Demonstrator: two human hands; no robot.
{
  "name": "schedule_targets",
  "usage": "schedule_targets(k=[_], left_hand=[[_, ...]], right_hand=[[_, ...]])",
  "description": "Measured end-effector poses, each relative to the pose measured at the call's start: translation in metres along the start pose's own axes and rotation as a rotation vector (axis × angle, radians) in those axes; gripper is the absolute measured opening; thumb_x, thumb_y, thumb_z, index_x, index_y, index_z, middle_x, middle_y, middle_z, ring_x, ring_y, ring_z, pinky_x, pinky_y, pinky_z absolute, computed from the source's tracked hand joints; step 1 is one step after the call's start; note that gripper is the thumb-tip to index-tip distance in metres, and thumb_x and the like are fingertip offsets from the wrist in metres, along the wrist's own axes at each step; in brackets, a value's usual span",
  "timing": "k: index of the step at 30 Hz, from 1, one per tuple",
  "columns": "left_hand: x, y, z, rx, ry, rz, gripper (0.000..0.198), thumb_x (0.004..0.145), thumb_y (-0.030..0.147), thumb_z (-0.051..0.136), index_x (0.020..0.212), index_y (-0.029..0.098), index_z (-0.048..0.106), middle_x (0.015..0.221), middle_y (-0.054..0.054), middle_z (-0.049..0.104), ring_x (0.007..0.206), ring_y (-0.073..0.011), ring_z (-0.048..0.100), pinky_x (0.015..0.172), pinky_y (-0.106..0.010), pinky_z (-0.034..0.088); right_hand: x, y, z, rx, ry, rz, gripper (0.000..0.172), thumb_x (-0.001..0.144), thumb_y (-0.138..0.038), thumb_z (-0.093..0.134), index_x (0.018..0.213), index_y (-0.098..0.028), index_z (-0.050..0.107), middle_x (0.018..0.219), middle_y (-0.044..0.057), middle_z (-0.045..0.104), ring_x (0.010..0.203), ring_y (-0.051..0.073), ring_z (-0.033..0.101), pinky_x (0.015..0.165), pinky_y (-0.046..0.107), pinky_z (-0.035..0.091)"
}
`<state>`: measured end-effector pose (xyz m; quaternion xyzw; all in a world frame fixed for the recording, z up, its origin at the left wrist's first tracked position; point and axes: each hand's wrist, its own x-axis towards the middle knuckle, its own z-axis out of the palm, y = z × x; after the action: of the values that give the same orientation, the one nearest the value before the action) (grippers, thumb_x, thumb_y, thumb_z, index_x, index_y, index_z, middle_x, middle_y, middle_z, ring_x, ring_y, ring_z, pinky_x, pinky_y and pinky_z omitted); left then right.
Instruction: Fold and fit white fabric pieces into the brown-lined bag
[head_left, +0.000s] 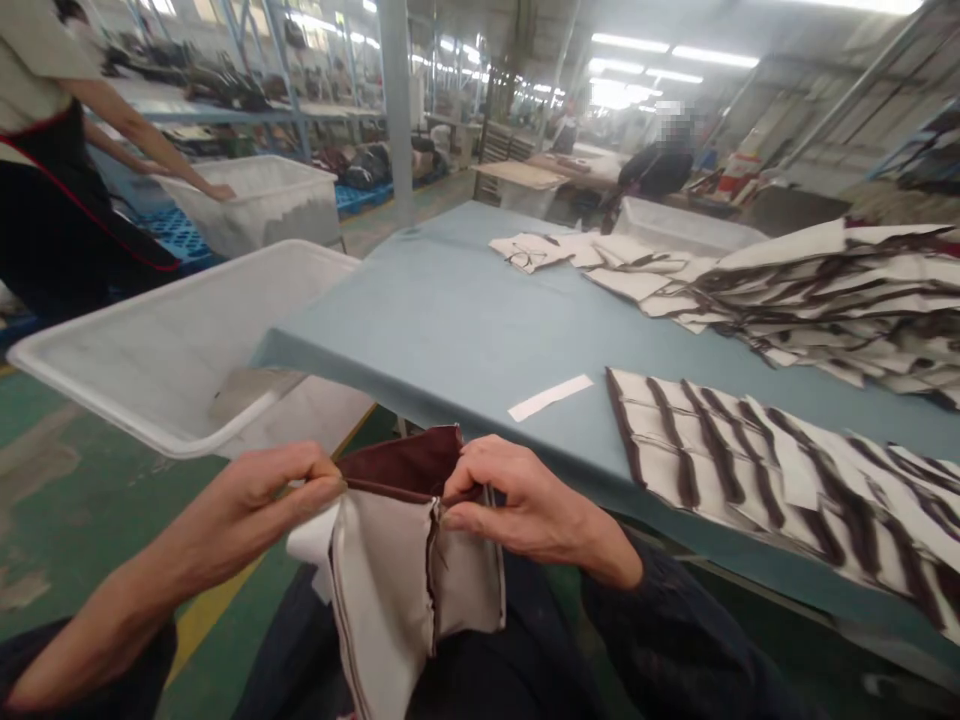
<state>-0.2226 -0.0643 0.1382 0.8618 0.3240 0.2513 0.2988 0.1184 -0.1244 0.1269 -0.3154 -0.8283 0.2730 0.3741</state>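
Between my two hands hangs a sewn fabric piece [382, 590], off-white outside with a dark red-brown inner face and rim, its top edge spread apart. My left hand [289, 490] pinches the rim at the left corner. On the other side, my right hand [517, 495] grips the rim where a raised seam with dark raw edges runs down. A white strip [311, 540] shows behind the piece, just below my left fingers; how it is attached is hidden. The piece hangs over my lap, in front of the table edge.
A blue-green table [450, 290] carries a loose paper strip [551, 397], overlapping rows of similar pieces [720, 450] and a large heap of them [840, 290]. White plastic bins [187, 340] stand left. A person [45, 150] reaches into a farther bin [262, 205].
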Motion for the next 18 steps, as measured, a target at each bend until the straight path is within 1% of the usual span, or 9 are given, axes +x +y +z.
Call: schedule_targets(k=[2,4,6,7,8,10,13,15,18], left_hand=[[0.007,0.0,0.001,-0.042,-0.048,0.059,0.031,0.121,0.036,0.059,0.104,0.021,0.08,0.095,0.004,0.08,0.085,-0.0146,0.072,0.08,-0.019,0.053],[0.013,0.006,0.005,-0.079,-0.103,0.146,0.02,0.118,0.041,0.07,0.112,0.025,0.081,0.109,0.0,0.085,0.1,-0.0198,0.076,0.091,-0.024,0.056],[0.017,0.019,0.012,-0.094,-0.148,0.2,0.016,0.116,0.042,0.075,0.115,0.028,0.081,0.114,-0.001,0.086,0.106,-0.0219,0.076,0.097,-0.027,0.057],[0.019,0.027,0.016,-0.103,-0.162,0.203,0.014,0.116,0.04,0.075,0.116,0.028,0.082,0.113,-0.001,0.086,0.106,-0.0214,0.076,0.097,-0.027,0.058],[0.021,0.035,0.019,-0.117,-0.171,0.189,0.011,0.115,0.037,0.076,0.117,0.029,0.082,0.111,0.0,0.086,0.102,-0.02,0.077,0.094,-0.026,0.058],[0.024,0.049,0.025,-0.179,-0.195,0.14,0.01,0.113,0.032,0.075,0.109,0.027,0.083,0.098,0.003,0.083,0.087,-0.0162,0.074,0.08,-0.022,0.055],[0.028,0.06,0.031,-0.302,-0.267,0.044,0.021,0.109,0.029,0.073,0.091,0.022,0.08,0.077,0.005,0.074,0.066,-0.0126,0.063,0.062,-0.02,0.047],[0.029,0.061,0.033,-0.354,-0.298,-0.003,0.024,0.107,0.03,0.071,0.087,0.021,0.079,0.072,0.005,0.071,0.063,-0.012,0.059,0.059,-0.019,0.044],[0.028,0.058,0.037,-0.393,-0.326,-0.049,0.025,0.105,0.033,0.072,0.086,0.02,0.081,0.071,0.004,0.07,0.063,-0.012,0.058,0.058,-0.019,0.043]], right_hand=[[0.003,-0.005,-0.004,-0.007,0.01,-0.027,0.024,0.117,-0.04,0.082,0.102,-0.022,0.079,0.094,0.002,0.082,0.086,0.02,0.07,0.089,0.036,0.054],[0.005,-0.01,-0.004,0.003,0.001,-0.049,0.025,0.118,-0.041,0.08,0.102,-0.022,0.079,0.094,0.002,0.083,0.086,0.019,0.071,0.088,0.036,0.053],[0.007,-0.014,-0.003,0.02,-0.012,-0.053,0.027,0.119,-0.043,0.08,0.101,-0.022,0.079,0.093,0.002,0.083,0.085,0.019,0.071,0.086,0.035,0.052],[0.007,-0.016,-0.002,0.035,-0.015,-0.052,0.028,0.119,-0.043,0.079,0.101,-0.022,0.079,0.093,0.001,0.083,0.084,0.018,0.07,0.085,0.035,0.052],[0.007,-0.017,-0.001,0.058,-0.018,-0.052,0.029,0.119,-0.044,0.079,0.1,-0.022,0.078,0.092,0.001,0.083,0.083,0.018,0.07,0.084,0.034,0.052],[0.007,-0.019,0.001,0.117,-0.02,-0.05,0.03,0.12,-0.043,0.078,0.099,-0.021,0.078,0.092,0.001,0.083,0.081,0.016,0.069,0.082,0.032,0.051],[0.004,-0.019,0.002,0.182,-0.035,-0.038,0.03,0.12,-0.044,0.077,0.1,-0.021,0.078,0.094,0.001,0.083,0.081,0.015,0.069,0.081,0.031,0.051],[0.001,-0.017,0.004,0.209,-0.04,-0.027,0.031,0.12,-0.047,0.078,0.102,-0.021,0.078,0.094,0.001,0.083,0.082,0.015,0.069,0.083,0.032,0.052],[-0.002,-0.013,0.011,0.278,-0.063,0.029,0.036,0.118,-0.052,0.079,0.1,-0.021,0.078,0.094,0.0,0.082,0.083,0.015,0.069,0.086,0.033,0.053]])
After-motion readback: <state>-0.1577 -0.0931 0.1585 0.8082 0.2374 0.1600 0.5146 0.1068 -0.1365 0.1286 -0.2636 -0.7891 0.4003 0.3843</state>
